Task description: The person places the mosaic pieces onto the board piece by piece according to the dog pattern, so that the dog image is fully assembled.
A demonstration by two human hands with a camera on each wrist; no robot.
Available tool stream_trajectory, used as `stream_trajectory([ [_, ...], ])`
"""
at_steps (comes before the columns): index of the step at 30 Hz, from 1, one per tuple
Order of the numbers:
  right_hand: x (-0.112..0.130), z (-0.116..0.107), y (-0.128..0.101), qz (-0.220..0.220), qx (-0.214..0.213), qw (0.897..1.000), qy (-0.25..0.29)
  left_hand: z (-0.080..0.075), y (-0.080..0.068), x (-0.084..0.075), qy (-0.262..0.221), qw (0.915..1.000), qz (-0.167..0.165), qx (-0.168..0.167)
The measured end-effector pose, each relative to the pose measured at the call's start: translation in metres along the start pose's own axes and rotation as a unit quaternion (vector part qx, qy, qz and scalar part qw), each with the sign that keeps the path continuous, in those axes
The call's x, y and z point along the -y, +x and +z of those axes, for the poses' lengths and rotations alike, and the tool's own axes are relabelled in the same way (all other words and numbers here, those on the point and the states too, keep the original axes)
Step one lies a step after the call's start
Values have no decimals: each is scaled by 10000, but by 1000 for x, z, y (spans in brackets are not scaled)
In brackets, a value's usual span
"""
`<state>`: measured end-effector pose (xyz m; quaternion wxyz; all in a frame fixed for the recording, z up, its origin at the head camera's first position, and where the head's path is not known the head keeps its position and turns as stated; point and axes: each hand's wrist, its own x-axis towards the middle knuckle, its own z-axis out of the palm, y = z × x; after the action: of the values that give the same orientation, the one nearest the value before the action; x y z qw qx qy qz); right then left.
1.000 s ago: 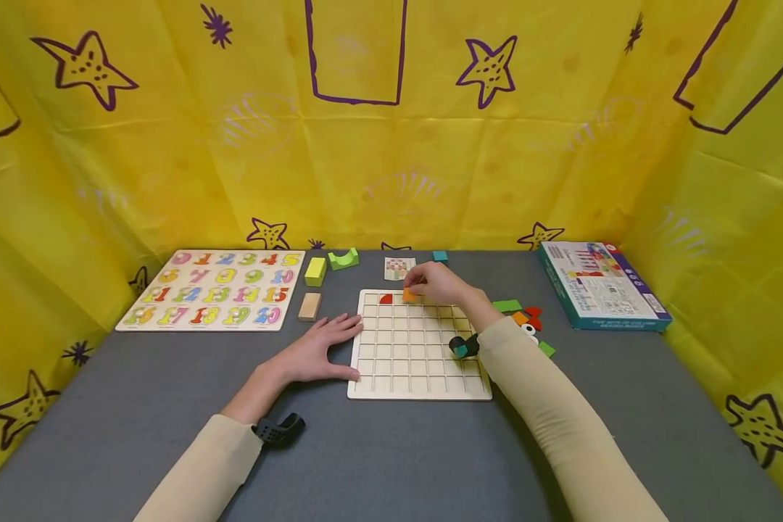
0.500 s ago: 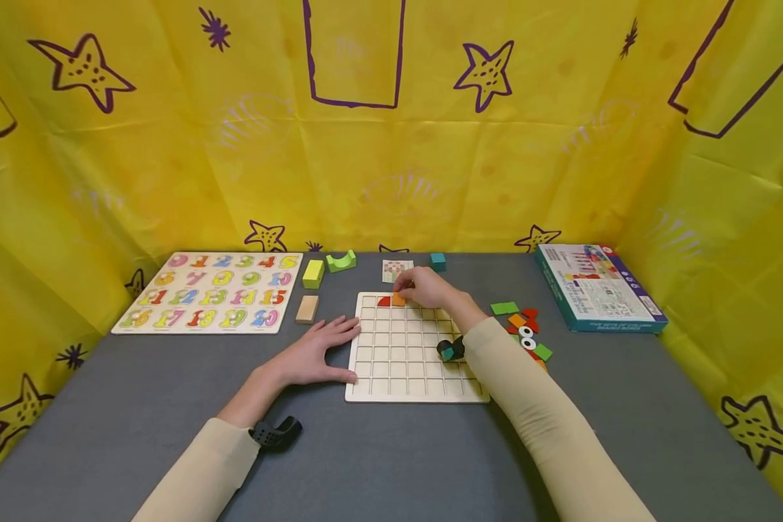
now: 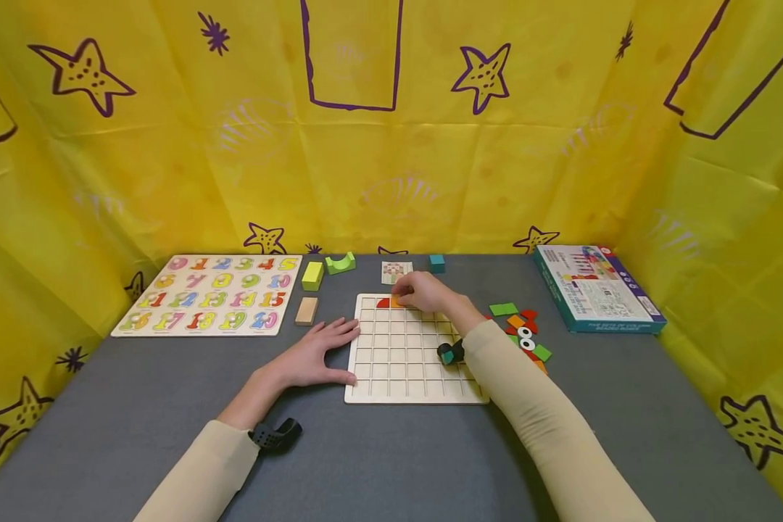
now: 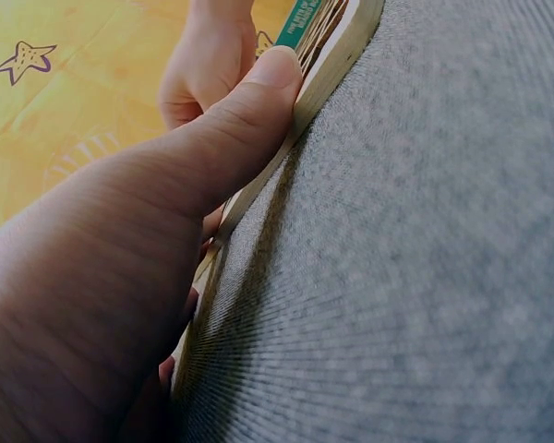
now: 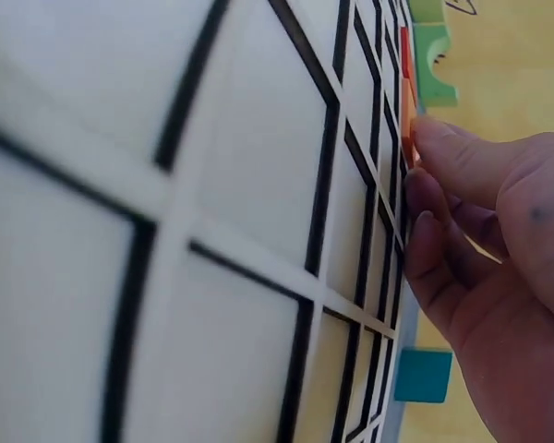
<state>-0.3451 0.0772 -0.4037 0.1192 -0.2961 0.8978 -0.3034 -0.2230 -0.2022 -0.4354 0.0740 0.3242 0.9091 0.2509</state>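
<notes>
A pale wooden grid board [image 3: 398,355] lies on the table before me. At its far edge, my right hand [image 3: 428,292] pinches an orange square tile [image 5: 407,115] between thumb and fingers, over a cell of the top row. Directly left of that tile a red tile [image 3: 383,303] with a curved side sits in the same row. My left hand [image 3: 313,354] rests with spread fingers along the board's left edge; in the left wrist view its thumb [image 4: 254,97] lies on the rim. The fingers partly hide the orange tile in the head view.
Loose coloured tiles [image 3: 504,309] lie right of the board. A small pattern card [image 3: 395,272] and a teal block [image 3: 436,263] stand behind it. To the left are a number puzzle [image 3: 209,296], a yellow-green block [image 3: 312,276] and a wooden block [image 3: 306,311]. A game box [image 3: 599,288] lies far right.
My right hand has moved slightly left with the orange tile, bringing it beside the red one and lower at the top row. My left hand stays on the board's edge.
</notes>
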Motion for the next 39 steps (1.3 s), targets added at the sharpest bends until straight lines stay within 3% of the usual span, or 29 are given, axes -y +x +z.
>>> stream_trajectory([
  [14, -15, -35, -31, 217, -295, 9990, 251, 1, -1, 5, 37, 9999, 54, -80],
  [25, -41, -68, -76, 280, -525, 9982, 59, 3, 0, 2, 11, 10000, 37, -76],
  [30, -56, -76, -89, 552, -499, 9972, 110, 1, 0, 2, -7, 10000, 47, -66],
  [39, -67, -77, -109, 532, -224, 9981, -206, 1, 0, 3, 19, 10000, 13, -7],
])
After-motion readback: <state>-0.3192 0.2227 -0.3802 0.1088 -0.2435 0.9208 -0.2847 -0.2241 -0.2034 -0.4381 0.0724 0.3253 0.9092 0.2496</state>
